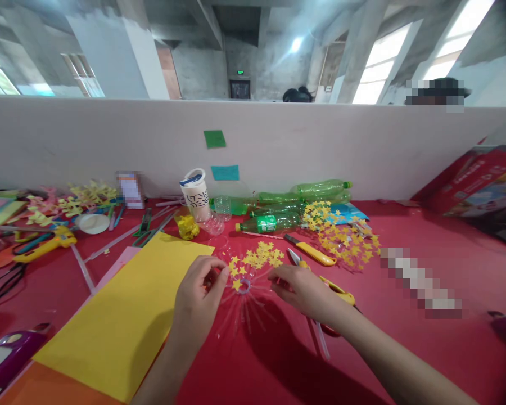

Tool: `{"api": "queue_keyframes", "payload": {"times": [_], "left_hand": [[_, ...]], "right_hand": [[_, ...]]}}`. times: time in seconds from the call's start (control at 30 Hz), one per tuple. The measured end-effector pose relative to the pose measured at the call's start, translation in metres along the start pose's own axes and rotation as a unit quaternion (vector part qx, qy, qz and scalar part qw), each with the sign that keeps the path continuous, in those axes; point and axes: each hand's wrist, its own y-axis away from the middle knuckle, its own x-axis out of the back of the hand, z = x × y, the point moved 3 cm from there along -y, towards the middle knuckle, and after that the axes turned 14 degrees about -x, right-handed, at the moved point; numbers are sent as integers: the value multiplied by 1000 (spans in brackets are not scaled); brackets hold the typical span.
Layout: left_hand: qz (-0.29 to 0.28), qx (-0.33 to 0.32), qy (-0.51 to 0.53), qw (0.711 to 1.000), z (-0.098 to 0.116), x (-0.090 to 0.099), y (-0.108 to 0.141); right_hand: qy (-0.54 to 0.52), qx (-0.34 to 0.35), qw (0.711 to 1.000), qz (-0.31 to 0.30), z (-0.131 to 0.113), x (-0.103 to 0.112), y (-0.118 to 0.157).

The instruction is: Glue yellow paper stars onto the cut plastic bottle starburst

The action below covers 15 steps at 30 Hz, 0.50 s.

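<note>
A purple-rimmed clear plastic ring (244,286) lies on the red table, with thin clear strips (253,315) fanning out from it. My left hand (202,287) is at its left, thumb and index finger pinched together; whatever is between them is too small to make out. Close to those fingertips are yellow paper stars (263,255), heaped just beyond the ring. My right hand (297,284) hovers at the ring's right side, fingers loosely bent and apart, with nothing visible in them. Yellow-handled scissors (341,292) lie partly under my right hand and wrist.
Behind are a yellow utility knife (316,253), a clear piece covered in yellow stars (354,247), green plastic bottles (274,223) and a white paper cup (196,197). Yellow paper (122,315) and a yellow glue gun (46,246) lie left. A white partition (152,135) stands at the back.
</note>
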Motion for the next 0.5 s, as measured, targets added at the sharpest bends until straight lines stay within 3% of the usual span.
{"api": "queue_keyframes", "payload": {"times": [0.33,0.5], "left_hand": [[-37,72,121,989,10,-18,3],[-67,88,182,977,20,-26,7]], "right_hand": [[-7,13,1000,-20,-17,-8,25],[-82,-18,992,95,-21,9,27]]}}
